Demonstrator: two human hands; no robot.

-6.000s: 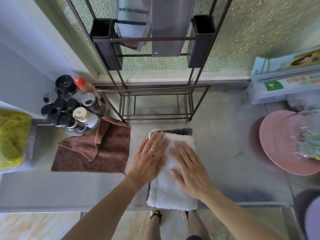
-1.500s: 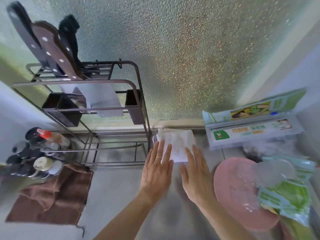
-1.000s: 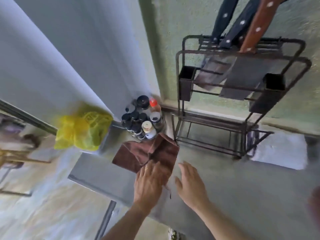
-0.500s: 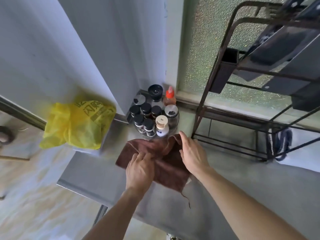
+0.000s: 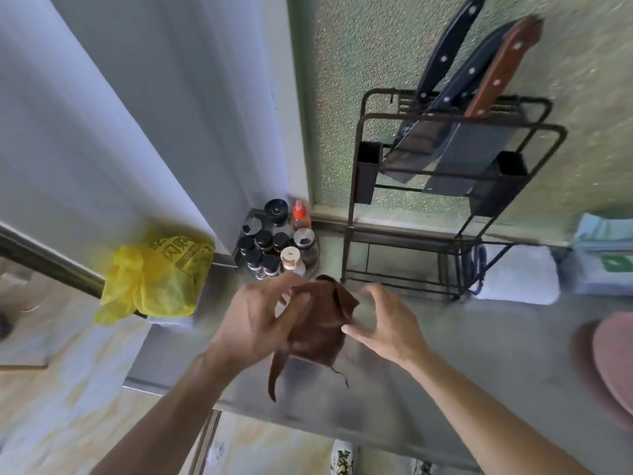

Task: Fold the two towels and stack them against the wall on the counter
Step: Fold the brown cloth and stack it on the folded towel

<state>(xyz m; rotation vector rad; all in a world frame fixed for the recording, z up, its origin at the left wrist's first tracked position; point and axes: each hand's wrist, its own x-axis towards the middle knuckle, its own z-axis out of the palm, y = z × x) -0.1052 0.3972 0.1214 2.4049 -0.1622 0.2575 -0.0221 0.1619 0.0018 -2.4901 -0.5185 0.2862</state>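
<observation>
Brown towel is bunched and lifted over the counter, unfolded. I see left hand pinching it; right hand spread open, touching its edge. White towel sits folded by the wall: halfway done.

Knives stand in the metal rack, spice jars cluster in the corner, yellow bag hangs left.

Left hand lifts brown towel off counter; right hand open.
</observation>
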